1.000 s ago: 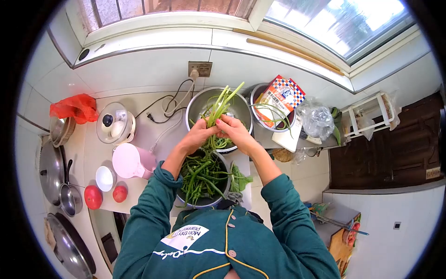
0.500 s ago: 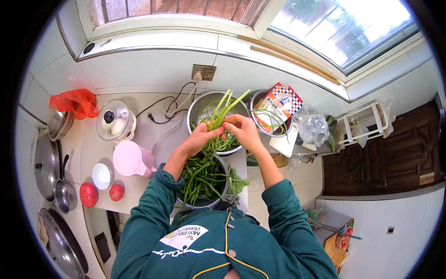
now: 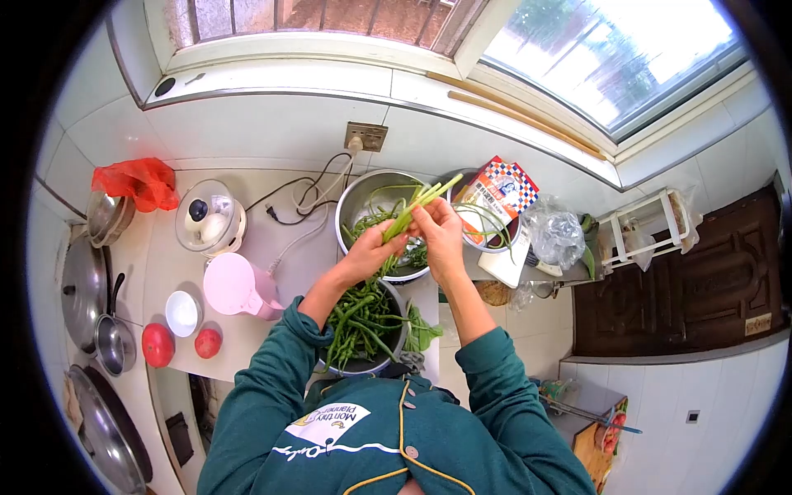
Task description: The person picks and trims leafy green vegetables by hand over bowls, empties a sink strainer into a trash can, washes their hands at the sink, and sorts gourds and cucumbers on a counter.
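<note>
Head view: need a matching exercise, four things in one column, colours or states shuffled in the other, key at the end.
Column 1
1. Jug
2. Green stalks
3. Door
4. Small bowl beside the two red round fruits

Column 2
A. Dark brown
B. White
C. Held by the left hand and the right hand
D. Pink

Right pairs: 1-D, 2-C, 3-A, 4-B
</note>
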The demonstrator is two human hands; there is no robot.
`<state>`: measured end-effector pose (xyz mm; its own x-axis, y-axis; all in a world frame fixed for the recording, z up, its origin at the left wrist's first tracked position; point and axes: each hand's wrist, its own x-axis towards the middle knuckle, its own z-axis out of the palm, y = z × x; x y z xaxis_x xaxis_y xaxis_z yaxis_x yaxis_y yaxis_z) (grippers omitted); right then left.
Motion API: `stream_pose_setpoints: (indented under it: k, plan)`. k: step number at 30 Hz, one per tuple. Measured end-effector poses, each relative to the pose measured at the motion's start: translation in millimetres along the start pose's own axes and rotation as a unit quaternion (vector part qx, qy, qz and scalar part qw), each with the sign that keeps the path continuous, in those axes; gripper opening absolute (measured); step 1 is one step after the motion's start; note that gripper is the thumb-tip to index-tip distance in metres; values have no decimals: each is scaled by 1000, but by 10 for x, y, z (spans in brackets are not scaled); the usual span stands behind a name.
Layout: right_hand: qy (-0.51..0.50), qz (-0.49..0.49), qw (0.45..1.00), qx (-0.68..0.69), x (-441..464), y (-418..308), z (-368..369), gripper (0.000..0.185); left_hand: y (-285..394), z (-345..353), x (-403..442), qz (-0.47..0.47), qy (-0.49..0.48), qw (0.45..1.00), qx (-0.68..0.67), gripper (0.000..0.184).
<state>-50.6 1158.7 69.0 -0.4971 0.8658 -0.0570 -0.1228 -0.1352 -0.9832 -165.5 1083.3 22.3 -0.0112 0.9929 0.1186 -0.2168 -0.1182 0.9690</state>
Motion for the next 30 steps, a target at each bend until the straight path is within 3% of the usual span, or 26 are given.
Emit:
stream_pose_setpoints:
  k: [6, 8, 12, 16, 18, 20, 21, 26, 28, 29, 30]
  plan:
    - [88, -5, 988, 129, 84, -102, -90, 19, -1, -25, -10, -24, 2, 1000, 6, 22]
    - [68, -19, 997, -39, 108, -77, -138, 18, -5, 4, -4, -6, 19, 1000, -1, 29]
    - [-12, -49, 989, -138, 49, -108, -110, 19, 128, 27, -8, -18, 41, 999, -26, 32]
    - [-21, -112, 977, -182, 21, -56, -46, 17, 188, 57, -16, -28, 58, 997, -40, 32]
    - [-37, -128, 964, -228, -21, -51, -20, 27, 183, 71, 4, -16, 67, 997, -44, 31]
    - [35, -66, 995, 64, -93, -24, 97, 53, 150, 57, 37, -14, 67, 995, -70, 29]
    - [39, -12, 997, 63, -96, -21, 88, 68, 135, 52, 55, -14, 67, 995, -70, 29]
    - [66, -3, 997, 33, -139, 20, 200, 69, 79, 57, 59, 10, 55, 998, 37, 32]
    - [109, -28, 992, 63, -141, 26, 243, 63, -5, 65, 73, 15, 69, 994, 79, 31]
    - [66, -34, 996, 41, -116, 40, 201, 48, -46, 63, 79, 21, 85, 989, 121, 30]
    - [65, -34, 996, 41, -118, 21, 167, 48, -52, 63, 77, 21, 86, 989, 121, 30]
